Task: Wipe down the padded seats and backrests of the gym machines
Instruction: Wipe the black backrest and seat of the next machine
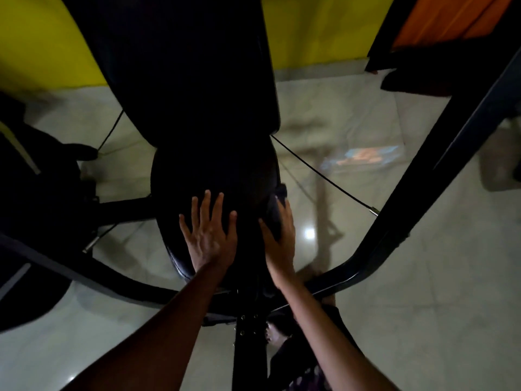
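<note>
Fingers, left hand (210,238): five, straight and spread, flat on the seat (214,179); nothing held.
Fingers, right hand (280,235): thumb and fingers wrapped around a dark cloth (277,214), pressing it on the seat's right edge.
Hands: two, both bare-armed, side by side, apart.
Pads: two, one seat and one backrest (189,66).
Seat: black, rounded, glossy at near rim; centre frame, under both hands.
Backrest: black, long, rising just behind the seat; detail lost in shadow.
Cables: two thin black ones, one each side of the pads.
Frame (423,176): black bars crossing in front of the seat.
Floor (423,306): pale glossy tile.
Wall (42,40): yellow.
</note>
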### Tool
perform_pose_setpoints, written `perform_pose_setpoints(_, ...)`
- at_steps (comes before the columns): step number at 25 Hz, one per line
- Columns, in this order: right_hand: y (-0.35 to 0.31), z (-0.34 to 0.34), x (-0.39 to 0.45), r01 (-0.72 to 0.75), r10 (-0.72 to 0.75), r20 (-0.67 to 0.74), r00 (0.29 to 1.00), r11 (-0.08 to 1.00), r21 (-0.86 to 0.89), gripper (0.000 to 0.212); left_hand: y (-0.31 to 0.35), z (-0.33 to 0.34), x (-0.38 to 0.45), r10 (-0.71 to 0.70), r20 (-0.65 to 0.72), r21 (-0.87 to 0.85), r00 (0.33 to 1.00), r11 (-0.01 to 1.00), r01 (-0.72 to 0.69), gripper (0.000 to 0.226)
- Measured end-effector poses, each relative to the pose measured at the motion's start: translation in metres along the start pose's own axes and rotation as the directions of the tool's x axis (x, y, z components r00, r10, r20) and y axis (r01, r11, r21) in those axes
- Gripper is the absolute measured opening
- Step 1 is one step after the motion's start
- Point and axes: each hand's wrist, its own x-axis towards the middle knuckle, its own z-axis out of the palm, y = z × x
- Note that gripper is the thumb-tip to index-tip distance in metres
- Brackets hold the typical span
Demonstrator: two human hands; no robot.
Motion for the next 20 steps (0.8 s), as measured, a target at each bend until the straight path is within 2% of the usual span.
perform_pose_setpoints(2, -0.007, -0.002, 0.036, -0.038, 0.039, 0.016, 0.999, 0.997, -0.061, 0.06, -0.001, 0.002, 0.002, -0.012, 0.003, -0.008, 1.0, 1.0, 0.012, 0.061)
perform_pose_setpoints(4, -0.012, -0.001, 0.049, -0.003, 0.006, 0.027, 1.0, 0.994, -0.109, 0.055, -0.002, 0.004, 0.002, -0.008, -0.02, -0.014, 1.0, 1.0, 0.008, 0.059)
perform_pose_setpoints(7, -0.015, -0.006, 0.022, 0.072, -0.067, 0.03, 0.997, 0.972, -0.224, 0.053, -0.002, 0.007, 0.001, 0.018, -0.046, -0.005, 0.999, 1.0, -0.018, 0.055)
perform_pose_setpoints(11, -0.012, -0.017, -0.028, 0.186, -0.17, 0.081, 0.982, 0.942, -0.28, 0.052, -0.003, 0.005, 0.004, -0.044, -0.018, -0.022, 0.999, 0.999, 0.043, 0.055)
perform_pose_setpoints(14, -0.004, -0.031, -0.057, 0.358, -0.294, 0.222, 0.93, 0.864, -0.354, 0.046, -0.002, 0.0, 0.0, -0.034, 0.025, -0.025, 0.999, 0.999, 0.035, 0.05)
perform_pose_setpoints(16, 0.001, -0.053, -0.064, 0.534, -0.382, 0.415, 0.826, 0.767, -0.356, 0.045, 0.0, -0.004, -0.001, -0.002, 0.054, -0.076, 0.999, 0.997, 0.006, 0.048)
perform_pose_setpoints(17, 0.001, -0.066, -0.062, 0.636, -0.426, 0.524, 0.737, 0.699, -0.326, 0.046, -0.003, -0.008, -0.003, 0.013, 0.065, -0.099, 0.998, 0.995, -0.006, 0.048)
perform_pose_setpoints(18, -0.001, -0.08, -0.056, 0.75, -0.477, 0.626, 0.617, 0.598, -0.284, 0.047, -0.011, -0.013, -0.007, 0.012, 0.064, -0.097, 0.998, 0.995, -0.006, 0.048)
perform_pose_setpoints(20, -0.012, -0.1, -0.041, 0.935, -0.55, 0.765, 0.334, 0.297, -0.195, 0.049, -0.037, -0.015, -0.026, -0.11, 0.021, -0.103, 0.994, 0.988, 0.112, 0.052)
